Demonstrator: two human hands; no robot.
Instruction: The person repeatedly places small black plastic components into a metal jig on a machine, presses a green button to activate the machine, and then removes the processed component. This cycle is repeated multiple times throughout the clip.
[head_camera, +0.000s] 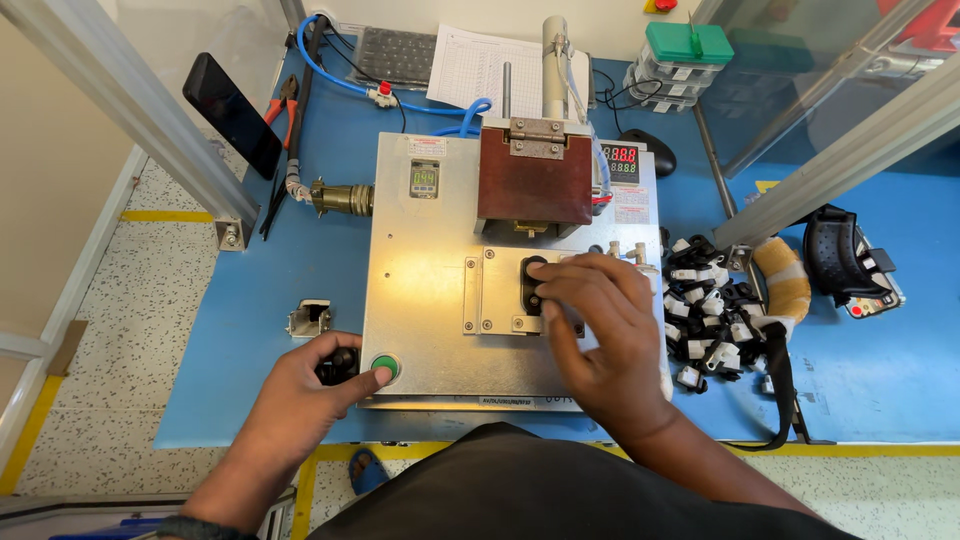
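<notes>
**Hands at the metal box**

Right hand (600, 330): fingers pinched on a black part (534, 285) seated in the fixture (497, 290), box (430, 300) centre. Left hand (300, 400): curled, thumb on the green button (384, 366), front-left corner. Pile of parts (710, 315) just right.

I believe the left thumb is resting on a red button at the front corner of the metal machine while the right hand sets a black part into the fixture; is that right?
Not quite: the button under the left hand thumb is green, not red, as the head view shows. The rest holds: it sits at the front corner of the metal machine, and the right hand has its fingers on a black part in the fixture.
</notes>
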